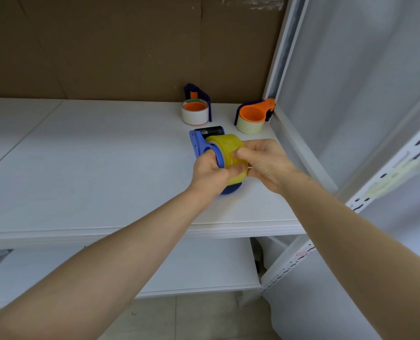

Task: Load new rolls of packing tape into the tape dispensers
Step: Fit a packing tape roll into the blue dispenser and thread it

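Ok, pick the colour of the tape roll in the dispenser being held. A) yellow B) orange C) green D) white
A: the tape roll that the right hand pinches, seated in the blue dispenser gripped by the left hand, is translucent yellow.

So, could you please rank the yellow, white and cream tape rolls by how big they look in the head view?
Largest: yellow roll, though it is nearest the camera.
Then white roll and cream roll: about alike, so unranked.
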A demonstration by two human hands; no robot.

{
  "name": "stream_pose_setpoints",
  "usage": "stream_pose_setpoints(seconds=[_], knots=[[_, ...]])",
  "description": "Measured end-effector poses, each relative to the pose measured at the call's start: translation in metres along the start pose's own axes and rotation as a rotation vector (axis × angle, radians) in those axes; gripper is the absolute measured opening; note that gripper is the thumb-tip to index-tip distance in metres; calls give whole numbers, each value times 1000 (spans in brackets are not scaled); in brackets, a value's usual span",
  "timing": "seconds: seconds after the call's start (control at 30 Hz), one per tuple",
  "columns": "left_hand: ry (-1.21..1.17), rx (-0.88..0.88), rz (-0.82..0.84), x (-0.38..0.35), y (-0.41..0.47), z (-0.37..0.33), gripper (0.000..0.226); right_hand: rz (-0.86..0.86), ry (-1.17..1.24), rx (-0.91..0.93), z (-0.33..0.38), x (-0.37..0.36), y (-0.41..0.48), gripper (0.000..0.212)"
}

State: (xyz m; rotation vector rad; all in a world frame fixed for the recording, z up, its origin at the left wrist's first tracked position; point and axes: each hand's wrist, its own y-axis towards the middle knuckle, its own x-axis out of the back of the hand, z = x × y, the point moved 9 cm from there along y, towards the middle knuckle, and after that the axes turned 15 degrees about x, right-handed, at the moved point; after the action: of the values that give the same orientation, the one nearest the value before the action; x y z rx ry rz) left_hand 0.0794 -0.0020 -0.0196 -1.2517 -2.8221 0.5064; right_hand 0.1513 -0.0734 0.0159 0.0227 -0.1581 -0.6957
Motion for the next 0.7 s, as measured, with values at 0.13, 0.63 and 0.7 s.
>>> stream_pose_setpoints(seconds=[0.13, 0.63, 0.7], knots=[[-5, -5, -22, -1, 1, 1, 40, -69, -51, 4, 0, 4, 3, 11], [18, -21, -43, -2, 0, 2, 42, -69, 438, -141, -22, -13, 2, 29], [10, -20, -34, -1, -2, 3, 44, -18, 485, -131, -22, -15, -1, 29]])
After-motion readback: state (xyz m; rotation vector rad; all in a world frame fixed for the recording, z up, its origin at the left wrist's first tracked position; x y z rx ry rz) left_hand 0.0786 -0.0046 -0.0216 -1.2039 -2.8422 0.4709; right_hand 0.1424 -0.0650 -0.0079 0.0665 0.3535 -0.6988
